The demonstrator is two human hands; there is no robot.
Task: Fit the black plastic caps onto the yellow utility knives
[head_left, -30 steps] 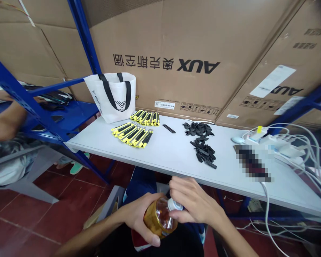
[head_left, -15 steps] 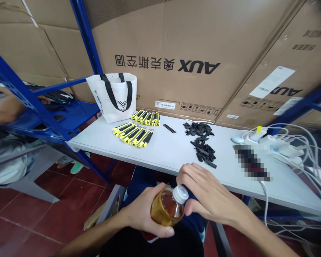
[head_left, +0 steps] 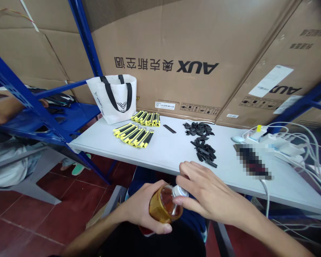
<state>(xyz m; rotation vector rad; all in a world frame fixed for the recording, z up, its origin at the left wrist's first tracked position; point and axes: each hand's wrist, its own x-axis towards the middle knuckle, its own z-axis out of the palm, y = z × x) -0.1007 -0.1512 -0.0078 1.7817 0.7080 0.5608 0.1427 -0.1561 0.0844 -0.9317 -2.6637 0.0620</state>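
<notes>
My left hand (head_left: 146, 207) is wrapped around a clear plastic bottle (head_left: 163, 207) of amber drink, held tilted above my lap in front of the table edge. Thumb and fingers of my right hand (head_left: 200, 192) close around its white cap (head_left: 179, 191), which sits on the bottle's neck. Part of the cap is hidden by the thumb. Beyond my hands, the white table (head_left: 160, 150) carries two rows of yellow-and-black utility knives (head_left: 133, 135), a lone black strip (head_left: 169, 129) and two piles of small black plastic parts (head_left: 204, 151).
A white tote bag (head_left: 117, 100) with black handles stands at the table's back left. Power strips and white cables (head_left: 286, 142) crowd the right end, beside a blurred-out object (head_left: 253, 162). Large cardboard boxes (head_left: 160, 43) rise behind. Another person's arm (head_left: 8, 109) shows at far left.
My right hand has moved left onto the cap, and its thumb and fingers have closed around it. The left hand keeps its hold on the bottle.
</notes>
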